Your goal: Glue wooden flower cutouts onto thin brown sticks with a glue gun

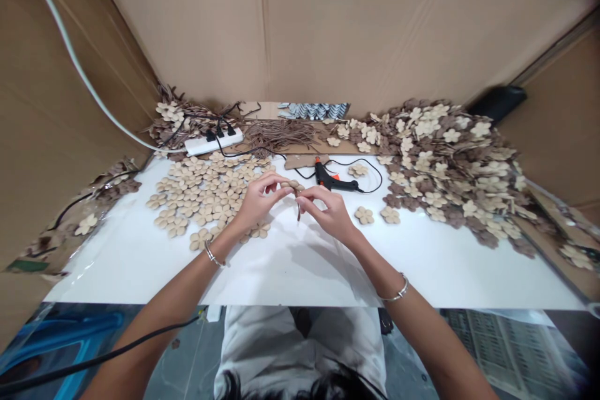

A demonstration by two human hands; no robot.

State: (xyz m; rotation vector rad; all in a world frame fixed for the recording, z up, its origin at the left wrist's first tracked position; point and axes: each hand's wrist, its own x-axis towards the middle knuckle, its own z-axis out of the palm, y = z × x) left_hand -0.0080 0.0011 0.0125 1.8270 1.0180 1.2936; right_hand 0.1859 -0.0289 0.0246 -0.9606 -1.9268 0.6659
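At twelve o'clock, the left hand point(259, 201) pinches a flower point(295, 185); the right hand point(332, 211) grips a brown strip point(299, 212) at its six o'clock. Both seem light, bendy, best held by edges.

Soft shadows, warped edges.

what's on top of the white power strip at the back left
Black plugs stand in the white power strip. The sockets directly beneath them are covered and cannot be seen.
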